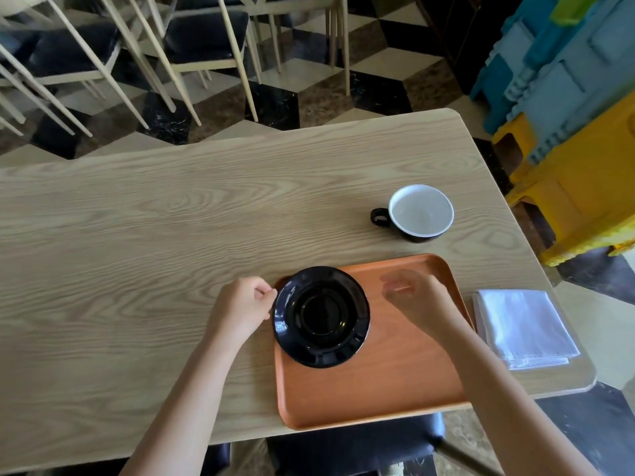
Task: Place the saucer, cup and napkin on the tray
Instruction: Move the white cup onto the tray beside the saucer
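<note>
Saucer point(322, 316) lies between hands, left point(244, 308) perhaps touching.

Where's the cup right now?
In the head view, the cup stands upright on the table, right of centre, just beyond the tray's far edge, handle pointing left; neither hand touches it.

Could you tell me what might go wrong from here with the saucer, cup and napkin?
The saucer sits at the tray's far-left corner, its rim overhanging the edge beside the left hand; it could tip when the cup is set on it. The tray juts past the table's near edge, so a bump might unbalance it. The right hand is blurred, moving, and might clip the saucer.
</note>
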`<action>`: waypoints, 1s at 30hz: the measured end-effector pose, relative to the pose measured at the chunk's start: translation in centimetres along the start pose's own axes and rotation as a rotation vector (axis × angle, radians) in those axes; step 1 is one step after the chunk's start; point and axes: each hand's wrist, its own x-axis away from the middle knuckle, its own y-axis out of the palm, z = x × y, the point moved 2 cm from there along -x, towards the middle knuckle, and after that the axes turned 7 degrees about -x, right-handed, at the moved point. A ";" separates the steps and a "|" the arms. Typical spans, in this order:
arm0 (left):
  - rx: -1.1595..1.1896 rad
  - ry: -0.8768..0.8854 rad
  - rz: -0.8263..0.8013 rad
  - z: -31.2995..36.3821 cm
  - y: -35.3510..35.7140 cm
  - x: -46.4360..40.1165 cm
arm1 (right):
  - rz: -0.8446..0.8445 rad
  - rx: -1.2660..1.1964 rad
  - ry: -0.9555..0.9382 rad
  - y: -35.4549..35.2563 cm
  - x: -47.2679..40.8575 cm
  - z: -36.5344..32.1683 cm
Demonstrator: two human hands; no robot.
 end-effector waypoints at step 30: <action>-0.105 0.820 0.231 16.9 8.2 -8.0 | 0.155 0.392 -0.383 -9.5 -7.9 2.1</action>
